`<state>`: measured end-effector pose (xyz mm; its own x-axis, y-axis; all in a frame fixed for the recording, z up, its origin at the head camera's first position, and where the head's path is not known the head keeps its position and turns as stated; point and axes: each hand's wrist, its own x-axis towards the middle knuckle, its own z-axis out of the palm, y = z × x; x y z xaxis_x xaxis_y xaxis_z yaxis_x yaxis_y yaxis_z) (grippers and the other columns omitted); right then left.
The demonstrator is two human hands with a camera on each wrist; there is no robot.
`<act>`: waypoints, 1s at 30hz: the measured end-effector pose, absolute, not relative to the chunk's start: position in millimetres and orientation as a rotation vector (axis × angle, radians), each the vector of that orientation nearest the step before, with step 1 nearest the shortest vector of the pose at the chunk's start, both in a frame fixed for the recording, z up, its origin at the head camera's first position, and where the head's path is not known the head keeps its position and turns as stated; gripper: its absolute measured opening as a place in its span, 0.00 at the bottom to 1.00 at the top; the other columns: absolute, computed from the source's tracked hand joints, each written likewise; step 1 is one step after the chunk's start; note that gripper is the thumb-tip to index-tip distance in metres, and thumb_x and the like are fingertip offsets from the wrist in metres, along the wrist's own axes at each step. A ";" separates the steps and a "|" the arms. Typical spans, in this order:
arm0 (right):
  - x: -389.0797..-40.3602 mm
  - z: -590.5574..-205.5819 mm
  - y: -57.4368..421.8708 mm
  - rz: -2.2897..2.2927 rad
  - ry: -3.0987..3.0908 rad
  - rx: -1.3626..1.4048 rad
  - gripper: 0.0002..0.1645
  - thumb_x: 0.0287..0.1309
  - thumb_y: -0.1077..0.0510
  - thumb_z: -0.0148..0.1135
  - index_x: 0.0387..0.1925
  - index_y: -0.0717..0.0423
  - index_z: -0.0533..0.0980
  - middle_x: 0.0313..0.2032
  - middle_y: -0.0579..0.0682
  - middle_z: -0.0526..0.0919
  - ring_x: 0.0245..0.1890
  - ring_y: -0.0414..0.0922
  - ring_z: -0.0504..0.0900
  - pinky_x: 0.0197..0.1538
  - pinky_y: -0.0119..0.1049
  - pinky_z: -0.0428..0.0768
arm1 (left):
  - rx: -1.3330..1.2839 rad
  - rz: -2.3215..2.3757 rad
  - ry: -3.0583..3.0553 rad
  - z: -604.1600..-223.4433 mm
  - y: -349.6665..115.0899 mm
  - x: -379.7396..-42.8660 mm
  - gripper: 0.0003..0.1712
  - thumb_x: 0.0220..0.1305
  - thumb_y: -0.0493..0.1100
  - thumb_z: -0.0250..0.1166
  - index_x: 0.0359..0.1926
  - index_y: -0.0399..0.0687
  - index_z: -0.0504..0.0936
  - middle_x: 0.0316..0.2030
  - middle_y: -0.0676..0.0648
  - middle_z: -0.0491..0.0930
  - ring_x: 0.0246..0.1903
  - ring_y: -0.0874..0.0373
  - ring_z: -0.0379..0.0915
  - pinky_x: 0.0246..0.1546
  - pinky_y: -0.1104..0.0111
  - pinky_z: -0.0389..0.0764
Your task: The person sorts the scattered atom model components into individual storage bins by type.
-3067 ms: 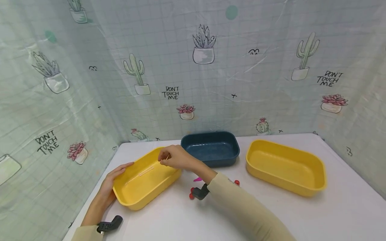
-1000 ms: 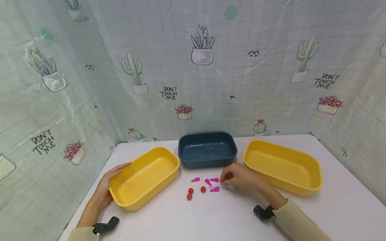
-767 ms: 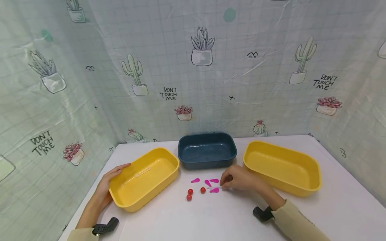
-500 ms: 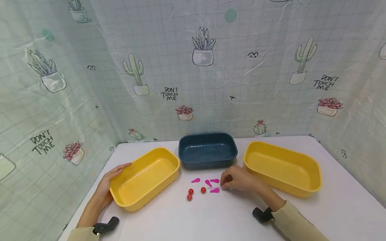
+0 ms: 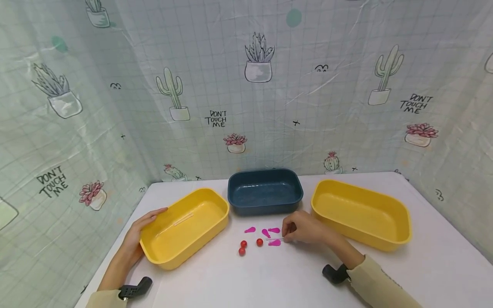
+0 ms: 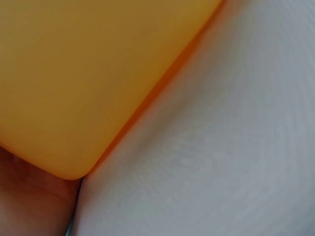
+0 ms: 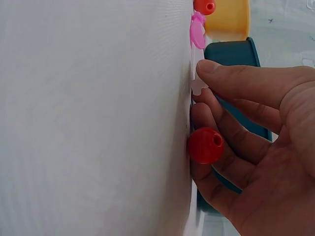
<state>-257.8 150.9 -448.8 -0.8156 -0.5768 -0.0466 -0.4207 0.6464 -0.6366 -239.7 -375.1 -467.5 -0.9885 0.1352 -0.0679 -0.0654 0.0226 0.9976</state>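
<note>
My right hand [image 5: 306, 228] is low at the table, pinching a thin pale plastic stick [image 5: 274, 239] between thumb and index finger. In the right wrist view the stick's notched end [image 7: 198, 87] shows by the fingertips, and a red bead [image 7: 205, 145] sits against the lower fingers. Several flat pink pear-shaped pieces [image 5: 274, 242] lie around the stick. Left of them are more red beads [image 5: 259, 242]. My left hand [image 5: 135, 237] rests along the outer left side of a yellow bin [image 5: 209, 231], fingers extended at its rim. Its thumb is hidden in the head view.
Pale sticks [image 5: 182, 219] lie inside the left yellow bin. A dark blue bin [image 5: 265, 210] stands at the back middle, and another yellow bin [image 5: 358, 229] stands right, just behind my right hand. A printed curtain [image 5: 200, 85] closes off the back and sides.
Three seconds ago my right hand was over the left yellow bin. It has since come right and down to the table. Over the last second both hands stay almost still.
</note>
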 end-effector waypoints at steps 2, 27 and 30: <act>-257.9 -448.8 151.3 -0.918 2.623 -0.812 0.05 0.57 0.58 0.77 0.31 0.47 0.85 0.26 0.38 0.82 0.29 0.41 0.78 0.33 0.29 0.80 | 0.065 2.092 2.143 -467.3 -374.6 -239.4 0.30 0.83 0.53 0.45 0.77 0.47 0.65 0.64 0.66 0.74 0.61 0.73 0.75 0.60 0.77 0.79; -257.3 -449.1 152.1 -0.942 2.629 -0.803 0.03 0.60 0.58 0.74 0.34 0.52 0.86 0.29 0.38 0.85 0.31 0.41 0.79 0.34 0.28 0.81 | 0.049 2.098 2.139 -468.1 -374.3 -237.1 0.29 0.83 0.53 0.45 0.77 0.49 0.66 0.64 0.66 0.75 0.61 0.73 0.74 0.59 0.77 0.79; -257.3 -448.3 152.0 -0.946 2.632 -0.785 0.02 0.60 0.58 0.73 0.33 0.50 0.86 0.28 0.38 0.84 0.30 0.42 0.78 0.33 0.29 0.81 | 0.044 2.104 2.137 -467.1 -373.7 -237.2 0.29 0.82 0.53 0.46 0.77 0.49 0.66 0.64 0.67 0.75 0.61 0.74 0.74 0.59 0.77 0.79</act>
<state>-257.3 152.0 -448.3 -0.8282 -0.5591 -0.0390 -0.4063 0.6468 -0.6454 -237.2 -373.7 -467.1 -0.9894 0.1204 -0.0810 -0.0792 0.0204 0.9967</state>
